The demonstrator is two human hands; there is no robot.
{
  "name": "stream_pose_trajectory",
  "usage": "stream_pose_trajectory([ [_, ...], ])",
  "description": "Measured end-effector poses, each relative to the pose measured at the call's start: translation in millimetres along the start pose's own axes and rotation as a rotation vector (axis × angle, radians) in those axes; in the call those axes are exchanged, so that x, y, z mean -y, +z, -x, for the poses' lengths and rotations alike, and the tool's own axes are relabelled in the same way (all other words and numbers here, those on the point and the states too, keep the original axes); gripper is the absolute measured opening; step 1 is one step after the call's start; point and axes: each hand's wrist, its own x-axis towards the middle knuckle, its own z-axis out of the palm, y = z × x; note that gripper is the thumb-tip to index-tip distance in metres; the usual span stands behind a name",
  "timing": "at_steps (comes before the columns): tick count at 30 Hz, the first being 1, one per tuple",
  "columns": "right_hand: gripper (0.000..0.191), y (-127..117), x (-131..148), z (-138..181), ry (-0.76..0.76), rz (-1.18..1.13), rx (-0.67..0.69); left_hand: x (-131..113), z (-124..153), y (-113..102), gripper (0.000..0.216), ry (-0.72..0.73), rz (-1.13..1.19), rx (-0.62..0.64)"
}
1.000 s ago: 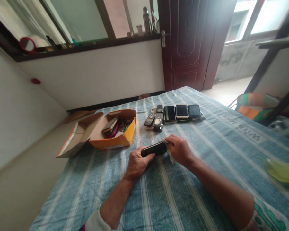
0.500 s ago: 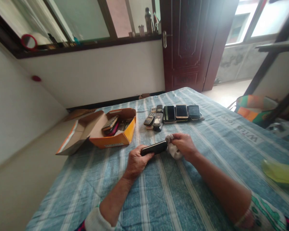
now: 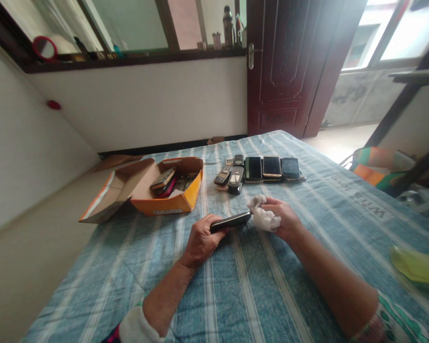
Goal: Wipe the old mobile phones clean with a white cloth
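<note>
My left hand (image 3: 202,239) grips a dark mobile phone (image 3: 231,221) by its near end, holding it tilted above the striped bedspread (image 3: 186,290). A crumpled white cloth or tissue (image 3: 266,219) is pinched in my right hand (image 3: 285,218), close by the phone's far end. Whether the cloth touches the phone I cannot tell. Beyond my hands lie several older keypad phones (image 3: 235,177) and a row of touchscreen phones (image 3: 272,167), some stacked on others.
An orange cardboard box (image 3: 164,206) with its lid open stands at the left, with more phones (image 3: 164,180) inside. A yellow-green item (image 3: 414,267) lies at the right. Behind the bed are a white wall (image 3: 146,109) and a dark red door (image 3: 282,71).
My right hand has shifted slightly to the right with the white cloth, which now shows more of itself. The phone in my left hand has tipped a little flatter. The view has shifted slightly.
</note>
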Motion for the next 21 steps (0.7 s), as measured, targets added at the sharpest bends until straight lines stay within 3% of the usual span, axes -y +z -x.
stream_pose_trajectory([
  [8,0.023,-5.0,-2.6,-2.3,0.024,0.0,0.008,1.2,1.6,1.0,0.012,0.21,-0.118,0.068],
  [13,0.022,-4.9,-0.9,-1.3,0.04,-0.003,0.01,-0.1,2.6,1.7,0.017,0.256,-0.147,0.116],
  [21,0.023,-5.3,-2.1,-2.8,0.037,-0.001,0.012,2.5,1.8,3.5,0.044,0.24,-0.236,0.173],
])
